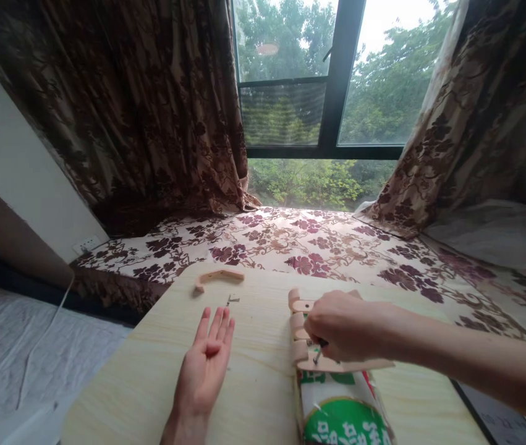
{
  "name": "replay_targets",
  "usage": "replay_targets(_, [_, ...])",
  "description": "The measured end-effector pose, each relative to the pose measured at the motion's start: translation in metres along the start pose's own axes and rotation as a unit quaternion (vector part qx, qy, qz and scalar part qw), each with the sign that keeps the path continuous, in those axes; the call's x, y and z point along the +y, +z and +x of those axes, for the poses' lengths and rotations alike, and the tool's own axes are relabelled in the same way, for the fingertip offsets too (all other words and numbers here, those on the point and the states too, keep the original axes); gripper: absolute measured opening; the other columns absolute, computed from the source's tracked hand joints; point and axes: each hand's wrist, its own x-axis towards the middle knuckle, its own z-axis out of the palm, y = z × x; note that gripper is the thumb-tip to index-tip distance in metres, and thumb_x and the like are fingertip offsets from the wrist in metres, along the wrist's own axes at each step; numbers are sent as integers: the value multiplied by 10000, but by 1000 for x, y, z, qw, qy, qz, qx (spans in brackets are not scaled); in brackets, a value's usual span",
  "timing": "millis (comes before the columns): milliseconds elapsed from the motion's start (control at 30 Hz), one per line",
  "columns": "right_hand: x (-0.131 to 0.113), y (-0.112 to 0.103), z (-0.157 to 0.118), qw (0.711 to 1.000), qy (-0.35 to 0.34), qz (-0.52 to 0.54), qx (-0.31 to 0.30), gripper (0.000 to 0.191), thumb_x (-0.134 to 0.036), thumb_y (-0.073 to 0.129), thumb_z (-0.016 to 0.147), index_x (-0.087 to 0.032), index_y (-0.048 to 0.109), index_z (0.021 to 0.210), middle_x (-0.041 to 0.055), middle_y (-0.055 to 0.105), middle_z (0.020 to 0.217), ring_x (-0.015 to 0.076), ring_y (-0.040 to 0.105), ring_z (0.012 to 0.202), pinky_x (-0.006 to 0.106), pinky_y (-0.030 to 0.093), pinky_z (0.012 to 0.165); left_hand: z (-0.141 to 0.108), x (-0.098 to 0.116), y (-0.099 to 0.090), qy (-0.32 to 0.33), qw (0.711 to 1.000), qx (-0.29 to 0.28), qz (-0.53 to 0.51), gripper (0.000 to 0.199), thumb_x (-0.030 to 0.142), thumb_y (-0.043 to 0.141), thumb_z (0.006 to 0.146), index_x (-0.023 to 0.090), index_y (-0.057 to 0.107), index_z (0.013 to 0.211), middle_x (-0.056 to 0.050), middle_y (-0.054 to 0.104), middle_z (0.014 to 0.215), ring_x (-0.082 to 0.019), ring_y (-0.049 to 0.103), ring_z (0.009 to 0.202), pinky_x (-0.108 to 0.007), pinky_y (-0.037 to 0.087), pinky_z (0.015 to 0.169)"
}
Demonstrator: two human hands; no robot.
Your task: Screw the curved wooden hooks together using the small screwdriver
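My right hand (337, 327) is closed around what looks like a screwdriver (322, 343), mostly hidden in the fist. Its metal tip points down at a screw (316, 361) in the nearest pale wooden strip (346, 366). Several curved wooden pieces (297, 324) lie in a row under and beside this hand, across a plastic packet (337, 408) with green and white print. Palm up over the table, my left hand (207, 364) has its fingers stretched out and the thumb folded over the palm. Just beyond its fingertips lie small screws (233, 300).
A curved wooden piece (219, 276) lies near the far left of the light wooden table (142, 377). At the right edge, partly under my forearm, is a device with a screen (499, 414). A flower-patterned covered ledge (309, 241) runs behind the table, below a window.
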Motion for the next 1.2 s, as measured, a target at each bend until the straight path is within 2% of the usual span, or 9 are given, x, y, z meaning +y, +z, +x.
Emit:
replay_targets(133, [-1, 2, -1, 999, 26, -26, -21, 183, -142, 569, 670, -149, 726, 764, 90, 635, 617, 130, 465, 502, 252, 208, 446, 13, 0, -10, -24, 999, 39, -13, 863, -158, 230, 603, 172, 308, 1397, -173, 342, 1457, -225, 387, 1275, -350, 448, 978])
replay_targets(333, [0, 5, -1, 999, 26, -26, -11, 169, -161, 571, 672, -162, 723, 747, 86, 647, 631, 133, 486, 511, 257, 194, 439, 13, 2, -12, -20, 999, 31, -31, 865, -161, 232, 585, 186, 374, 1364, -148, 417, 1416, -234, 431, 1242, -368, 467, 964])
replay_targets(733, [-1, 2, -2, 999, 29, -33, -17, 192, -168, 568, 689, -167, 734, 785, 100, 697, 698, 171, 590, 588, 261, 192, 432, 15, -1, -11, -15, 999, 21, -34, 848, -176, 226, 589, 164, 395, 1347, -156, 434, 1402, -242, 448, 1234, -382, 454, 978])
replay_targets(867, [-1, 2, -3, 999, 28, -31, -13, 198, -159, 567, 683, -163, 738, 782, 108, 705, 711, 184, 613, 610, 265, 193, 430, 15, -2, -14, -16, 999, 6, -40, 714, -128, 279, 702, 169, 413, 1337, -156, 480, 1363, -236, 479, 1220, -388, 475, 956])
replay_targets(1000, [-1, 1, -3, 999, 29, -33, -15, 195, -156, 567, 680, -163, 738, 776, 107, 708, 705, 189, 621, 610, 265, 191, 422, 15, -3, -14, -26, 998, -17, -46, 474, 80, 387, 865, 202, 448, 1319, -167, 519, 1319, -258, 509, 1200, -429, 506, 911])
replay_targets(1200, [-1, 1, -2, 999, 27, -35, -14, 188, -167, 573, 684, -169, 737, 776, 105, 707, 701, 185, 611, 596, 263, 189, 419, 16, -4, -12, -22, 998, -41, -39, 422, 102, 372, 887, 217, 496, 1274, -140, 531, 1313, -229, 533, 1182, -408, 499, 924])
